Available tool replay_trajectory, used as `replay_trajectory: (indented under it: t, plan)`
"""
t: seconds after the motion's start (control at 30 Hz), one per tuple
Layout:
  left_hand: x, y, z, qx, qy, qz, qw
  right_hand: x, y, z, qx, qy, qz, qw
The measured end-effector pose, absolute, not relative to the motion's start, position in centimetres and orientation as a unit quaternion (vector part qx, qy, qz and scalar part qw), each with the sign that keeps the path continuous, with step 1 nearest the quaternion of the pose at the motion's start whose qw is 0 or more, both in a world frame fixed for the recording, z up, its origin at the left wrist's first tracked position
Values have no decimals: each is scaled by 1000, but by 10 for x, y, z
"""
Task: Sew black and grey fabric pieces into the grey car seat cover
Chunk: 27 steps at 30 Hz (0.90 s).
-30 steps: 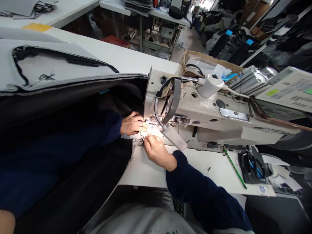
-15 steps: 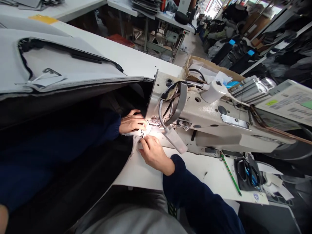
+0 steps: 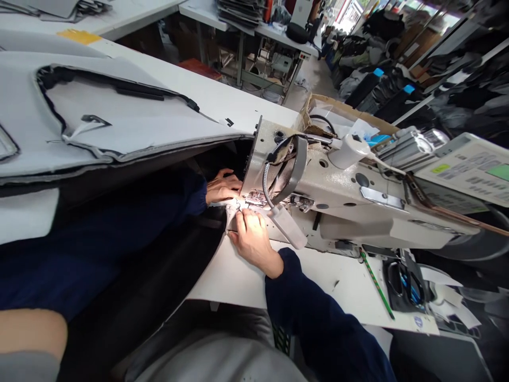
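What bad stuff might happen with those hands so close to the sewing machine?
The left hand and right hand might get pinched or pricked, because both are right by the brightly lit stitching end of the sewing machine. Also, the big dark fabric might tug the work crooked, since it spreads out past the edge of the white table.

We see sewing machine [image 3: 338,183]: greyish beige | our sleeves [image 3: 312,305]: navy blue | fabric [image 3: 123,114]: pale grey on one face, black on the other | tabletop [image 3: 226,278]: white | pencil [image 3: 377,284]: green, darker flecks | tape [image 3: 78,35]: yellow
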<state>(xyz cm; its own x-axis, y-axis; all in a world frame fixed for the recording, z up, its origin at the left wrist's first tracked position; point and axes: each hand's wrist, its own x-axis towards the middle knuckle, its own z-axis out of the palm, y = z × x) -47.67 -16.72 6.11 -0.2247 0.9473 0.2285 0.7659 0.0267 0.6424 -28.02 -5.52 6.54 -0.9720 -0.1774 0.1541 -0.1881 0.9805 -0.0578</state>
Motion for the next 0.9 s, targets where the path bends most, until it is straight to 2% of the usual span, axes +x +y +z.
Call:
replay_trajectory:
  t: [0.13, 0.27, 0.43, 0.57, 0.77, 0.9]
  plan:
    - [-476, -168, 64, 599, 709, 341, 150, -280, -56, 67, 83, -992, 41, 81]
    - [-470, -172, 64, 601, 711, 349, 104, -278, -57, 67, 82, -991, 48, 97]
    - [-470, -174, 55, 622, 728, 284, 47, -277, -57, 65, 90, -989, 62, 100]
    - [-478, -169, 42, 619, 737, 266, 56, -277, -57, 62, 85, -987, 65, 118]
    - [-478, -171, 43, 613, 728, 301, 53, -276, -57, 63, 84, -987, 60, 122]
    - [-464, -176, 54, 590, 708, 385, 42, -271, -61, 69, 104, -980, 76, 150]
